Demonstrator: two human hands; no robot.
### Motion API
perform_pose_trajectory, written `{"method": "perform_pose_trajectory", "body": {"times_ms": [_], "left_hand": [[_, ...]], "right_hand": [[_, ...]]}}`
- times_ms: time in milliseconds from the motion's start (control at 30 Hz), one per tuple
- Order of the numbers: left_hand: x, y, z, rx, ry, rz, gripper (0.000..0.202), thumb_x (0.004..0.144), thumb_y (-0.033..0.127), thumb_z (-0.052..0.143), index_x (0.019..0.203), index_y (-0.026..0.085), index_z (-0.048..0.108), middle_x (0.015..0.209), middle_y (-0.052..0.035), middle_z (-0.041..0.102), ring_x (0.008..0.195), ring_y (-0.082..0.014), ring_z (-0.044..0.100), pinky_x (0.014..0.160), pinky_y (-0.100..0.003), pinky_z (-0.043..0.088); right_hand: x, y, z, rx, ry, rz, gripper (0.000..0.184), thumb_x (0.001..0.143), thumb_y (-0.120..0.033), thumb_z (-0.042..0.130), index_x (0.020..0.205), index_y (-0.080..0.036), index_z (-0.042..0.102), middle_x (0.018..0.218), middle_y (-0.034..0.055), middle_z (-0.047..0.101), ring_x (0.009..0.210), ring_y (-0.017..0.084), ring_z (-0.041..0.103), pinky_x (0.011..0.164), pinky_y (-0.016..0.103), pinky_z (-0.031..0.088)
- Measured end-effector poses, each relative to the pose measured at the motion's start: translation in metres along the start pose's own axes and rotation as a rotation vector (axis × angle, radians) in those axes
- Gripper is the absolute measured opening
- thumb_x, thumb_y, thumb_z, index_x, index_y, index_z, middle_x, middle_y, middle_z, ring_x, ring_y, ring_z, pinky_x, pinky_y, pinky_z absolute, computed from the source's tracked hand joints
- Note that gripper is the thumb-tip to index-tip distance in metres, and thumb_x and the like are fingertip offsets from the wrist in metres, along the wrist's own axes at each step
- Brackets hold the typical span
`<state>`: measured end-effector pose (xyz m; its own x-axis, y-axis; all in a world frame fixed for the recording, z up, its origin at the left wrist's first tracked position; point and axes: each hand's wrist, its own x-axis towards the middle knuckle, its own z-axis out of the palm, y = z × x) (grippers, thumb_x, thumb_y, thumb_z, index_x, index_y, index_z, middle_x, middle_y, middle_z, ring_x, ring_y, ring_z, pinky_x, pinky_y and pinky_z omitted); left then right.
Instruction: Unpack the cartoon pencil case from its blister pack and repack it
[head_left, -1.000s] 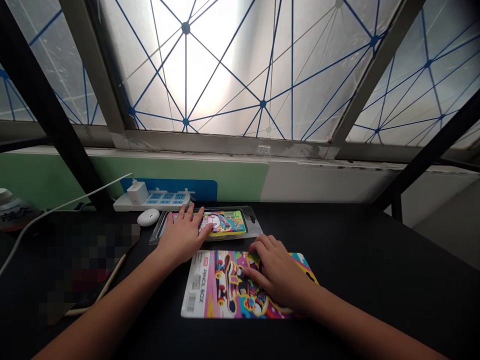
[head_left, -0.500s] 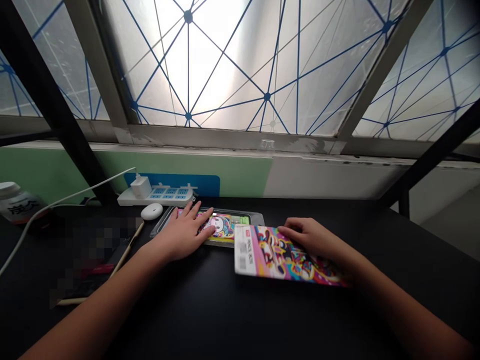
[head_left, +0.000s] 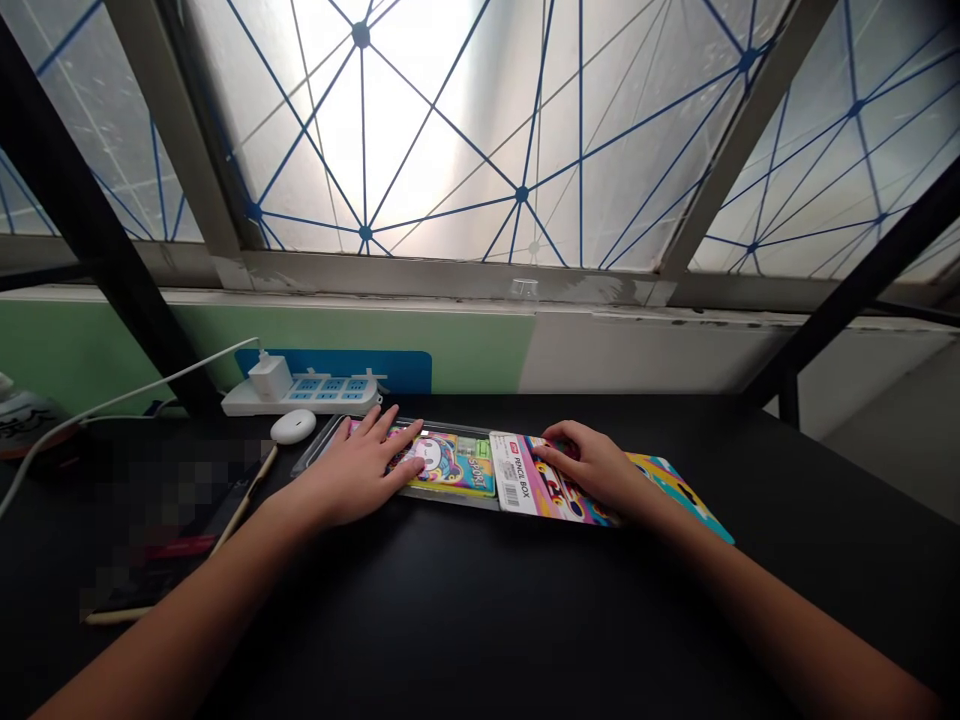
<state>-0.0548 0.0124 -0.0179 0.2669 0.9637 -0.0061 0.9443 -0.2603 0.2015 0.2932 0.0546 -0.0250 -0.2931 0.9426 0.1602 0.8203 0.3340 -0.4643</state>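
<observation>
My left hand (head_left: 369, 463) lies with its fingers spread on a colourful pencil box (head_left: 453, 463), which has a cartoon face on it. The box sits in a clear plastic tray (head_left: 313, 450), partly covered by that hand. At the right end of the tray, a bright printed backing card (head_left: 516, 475) lies low at the table, its white end reading "PENCIL BOX". My right hand (head_left: 589, 468) is closed on the card with bent fingers and hides its middle. The card's yellow and blue end shows beyond the wrist.
Behind the left hand are a white power strip (head_left: 304, 394) with a charger (head_left: 270, 376) and a round white case (head_left: 293, 427). A white cable (head_left: 142, 388) runs left past a jar (head_left: 28, 418). A blurred, wood-edged item (head_left: 244, 503) lies left on the black table (head_left: 480, 620).
My right hand has lowered the card and moved it back, flat beside the tray. More of the pencil box now shows. My left hand stays spread on it. The view has shifted slightly.
</observation>
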Motion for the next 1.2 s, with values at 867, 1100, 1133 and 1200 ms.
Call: {"method": "perform_pose_trajectory", "body": {"times_ms": [867,1100,1133,1200], "left_hand": [[-0.021,0.065,0.012,-0.163,0.08,0.092,0.078,0.095,0.069,0.034,0.159,0.028,0.018,0.166,-0.0085,0.013,0.152,-0.0343,0.009,0.119,-0.06,0.013],[-0.032,0.085,-0.004,-1.005,0.138,0.097,0.061,0.098,0.056,0.045,0.151,0.028,0.035,0.156,-0.0073,0.043,0.143,-0.0281,0.041,0.11,-0.041,0.043],[-0.029,0.08,-0.006,-1.085,0.208,0.079,0.055,0.099,0.054,0.045,0.146,0.027,0.043,0.151,-0.0083,0.049,0.14,-0.0282,0.045,0.108,-0.04,0.045],[-0.02,0.068,-0.006,-1.139,0.385,0.042,0.043,0.099,0.05,0.045,0.133,0.024,0.055,0.144,-0.0083,0.056,0.134,-0.0279,0.051,0.108,-0.04,0.044]], "right_hand": [[-0.013,-0.015,-0.004,0.024,-0.011,-0.022,0.033,0.088,-0.055,0.058,0.094,-0.024,0.068,0.096,0.0056,0.069,0.082,0.024,0.064,0.072,0.035,0.05],[-0.011,-0.01,-0.009,0.018,-0.12,-0.055,0.038,0.09,-0.058,0.055,0.098,-0.024,0.07,0.1,0.0074,0.068,0.085,0.024,0.063,0.074,0.036,0.05],[-0.011,-0.009,-0.011,0.015,-0.142,-0.048,0.04,0.09,-0.059,0.054,0.099,-0.023,0.069,0.101,0.0076,0.068,0.086,0.024,0.063,0.074,0.036,0.05],[-0.01,-0.008,-0.015,0.002,-0.182,-0.042,0.043,0.09,-0.062,0.053,0.101,-0.023,0.068,0.103,0.0079,0.068,0.088,0.025,0.063,0.076,0.037,0.049]]}}
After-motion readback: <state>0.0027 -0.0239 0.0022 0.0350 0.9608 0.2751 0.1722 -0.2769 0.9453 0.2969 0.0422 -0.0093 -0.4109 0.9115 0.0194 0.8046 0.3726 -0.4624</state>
